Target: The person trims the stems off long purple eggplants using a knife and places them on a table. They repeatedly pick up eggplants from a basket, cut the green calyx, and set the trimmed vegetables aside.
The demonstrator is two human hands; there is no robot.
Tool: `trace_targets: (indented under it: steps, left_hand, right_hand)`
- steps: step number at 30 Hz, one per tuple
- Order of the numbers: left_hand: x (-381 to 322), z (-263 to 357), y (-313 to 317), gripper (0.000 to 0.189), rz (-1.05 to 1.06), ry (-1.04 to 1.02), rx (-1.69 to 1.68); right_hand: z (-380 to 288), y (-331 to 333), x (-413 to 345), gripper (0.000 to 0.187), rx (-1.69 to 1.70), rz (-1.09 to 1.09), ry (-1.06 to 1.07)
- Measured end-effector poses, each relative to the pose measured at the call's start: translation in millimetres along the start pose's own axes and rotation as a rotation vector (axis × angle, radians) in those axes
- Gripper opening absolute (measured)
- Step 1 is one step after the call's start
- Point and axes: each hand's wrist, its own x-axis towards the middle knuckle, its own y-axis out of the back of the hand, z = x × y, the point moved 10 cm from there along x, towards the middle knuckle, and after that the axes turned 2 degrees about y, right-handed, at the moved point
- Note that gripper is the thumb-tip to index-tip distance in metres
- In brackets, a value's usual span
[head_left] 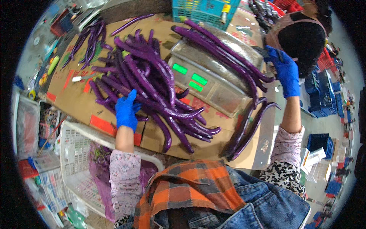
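My left hand (127, 110), in a blue glove, touches the near-left side of a heap of long purple eggplants (148, 83). Its index finger is stretched out over one of them; the other fingers are partly hidden. At the far right, my blue-gloved right hand (283, 71) is closed around a dark object (259, 51) that is too unclear to name. A digital scale (224, 98) with green lit displays stands between my hands. Several eggplants (220, 54) lie across its metal pan, their tips reaching past the right edge. Two more eggplants (251, 128) lie to the near right.
Cardboard (75, 94) covers the table. A white-handled knife (81, 78) lies left of the heap, below darker eggplants (91, 43). A teal crate (200, 11) stands behind the scale. A white basket (74, 160) sits below the table's near-left edge. Another person's head (300, 40) is beyond my right hand.
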Motion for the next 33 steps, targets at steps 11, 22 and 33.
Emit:
trace_targets:
  steps: [11,22,33]
  left_hand:
    - [-57.3,54.8,-15.9,0.02,-0.117,-0.169,-0.261]
    - [-103.8,61.3,-37.9,0.018,-0.168,-0.198,-0.219]
    - [-123.5,18.0,-22.2,0.022,-0.159,-0.155,-0.198]
  right_hand:
    - [19.5,-5.3,-18.7,0.031,0.014,-0.041,0.05]
    - [-20.5,-75.4,-81.0,0.028,0.342,-0.244,0.033]
    - [-100.5,-194.2,-191.3,0.035,0.078,-0.686,0.278]
